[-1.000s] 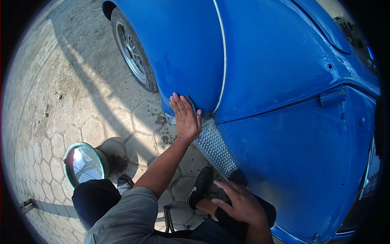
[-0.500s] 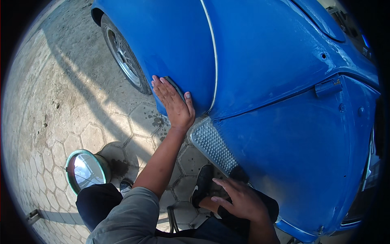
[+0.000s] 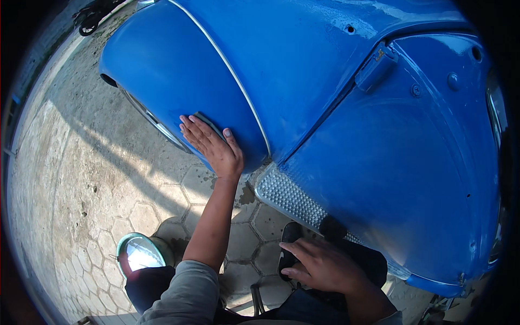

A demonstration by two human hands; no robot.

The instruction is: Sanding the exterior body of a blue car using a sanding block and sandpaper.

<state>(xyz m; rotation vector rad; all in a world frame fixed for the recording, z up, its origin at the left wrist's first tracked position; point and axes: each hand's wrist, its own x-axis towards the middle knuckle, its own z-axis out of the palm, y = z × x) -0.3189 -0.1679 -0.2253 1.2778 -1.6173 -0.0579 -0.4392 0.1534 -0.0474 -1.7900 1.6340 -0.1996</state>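
Observation:
My left hand (image 3: 212, 149) lies on the lower part of the blue car fender (image 3: 157, 70). Its fingers are stretched together and the thumb stands apart. Beneath it is a thin dark flat pad (image 3: 210, 123), pressed on the paint; only one edge shows, so its exact kind is unclear. Over my bent right leg hovers or rests my right hand (image 3: 325, 265), fingers loosely extended with nothing in them. A pale trim strip (image 3: 230, 64) runs down between the fender and the body, to the right of my left hand.
A metal running board (image 3: 290, 197) with a studded surface juts out below the blue door panel (image 3: 401, 162). On the hexagonal paving at left stands a green-rimmed bucket (image 3: 157, 244) of liquid. A wheel (image 3: 157, 123) shows partly under the fender. A motorcycle wheel (image 3: 89, 26) is far off.
The view has shifted, showing more of the fender's top and less of its wheel. My left hand stays on the fender with the pad, slightly farther from the trim. My right hand stays over my leg.

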